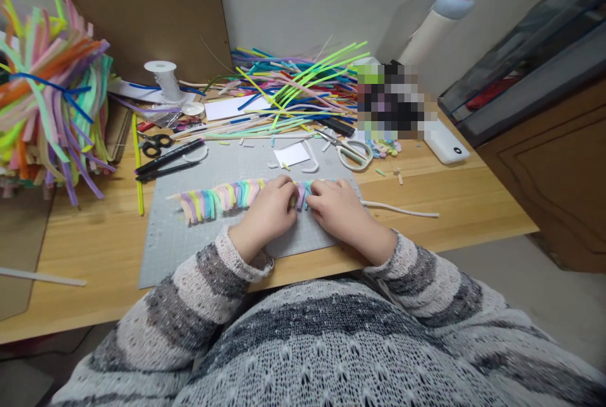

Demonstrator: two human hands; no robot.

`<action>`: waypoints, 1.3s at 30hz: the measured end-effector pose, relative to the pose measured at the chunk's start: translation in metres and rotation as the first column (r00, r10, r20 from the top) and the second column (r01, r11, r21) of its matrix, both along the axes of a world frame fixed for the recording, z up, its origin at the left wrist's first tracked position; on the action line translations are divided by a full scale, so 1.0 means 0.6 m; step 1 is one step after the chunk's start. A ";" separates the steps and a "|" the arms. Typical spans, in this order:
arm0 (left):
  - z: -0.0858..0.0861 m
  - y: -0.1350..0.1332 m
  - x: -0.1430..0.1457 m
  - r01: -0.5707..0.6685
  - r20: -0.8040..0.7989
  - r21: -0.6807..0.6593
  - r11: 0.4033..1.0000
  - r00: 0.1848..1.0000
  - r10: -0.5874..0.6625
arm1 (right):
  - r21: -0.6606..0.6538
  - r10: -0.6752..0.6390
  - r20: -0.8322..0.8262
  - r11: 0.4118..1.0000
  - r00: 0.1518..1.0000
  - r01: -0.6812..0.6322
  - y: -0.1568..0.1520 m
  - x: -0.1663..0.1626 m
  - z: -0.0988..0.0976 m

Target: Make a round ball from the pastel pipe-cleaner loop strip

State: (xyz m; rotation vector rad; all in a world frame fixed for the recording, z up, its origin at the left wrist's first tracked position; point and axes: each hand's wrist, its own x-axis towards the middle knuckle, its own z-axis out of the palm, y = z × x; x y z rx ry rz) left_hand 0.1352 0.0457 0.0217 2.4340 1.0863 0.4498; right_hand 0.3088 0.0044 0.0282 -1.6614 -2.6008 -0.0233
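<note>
A long strip of pastel pipe cleaner pieces (222,199), in pink, yellow, purple, blue and mint, lies across a grey cutting mat (189,249). Toward its right part, my left hand (271,208) has its fingers curled closed on the strip. Just beside it, my right hand (341,208) is closed on the same strip, with a short coloured stretch showing between the two. Both sets of fingertips are partly hidden. A pale pipe cleaner stem (402,208) sticks out to the right, past my right hand.
Scissors with pale handles (353,153), black-handled scissors (155,145) and black pens (170,158) lie behind the strip. Loose pipe cleaners (293,88) are heaped by the wall. A big tied bundle (52,98) stands left, near a wire spool (163,79). A white power bank (445,141) lies right.
</note>
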 end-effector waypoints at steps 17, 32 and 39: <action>-0.004 -0.005 0.003 0.009 0.010 0.029 1.000 1.000 -0.010 | -0.057 -0.050 -0.242 0.998 0.969 0.038 -0.003 0.007 -0.013; -0.008 -0.001 0.003 0.031 0.005 0.056 0.998 1.000 -0.031 | -0.087 -0.051 -0.320 0.996 0.946 0.025 0.002 0.002 -0.022; -0.013 -0.002 0.005 -0.030 0.031 0.032 0.999 0.999 0.029 | -0.131 -0.062 -0.455 0.991 0.888 0.002 0.005 0.006 -0.028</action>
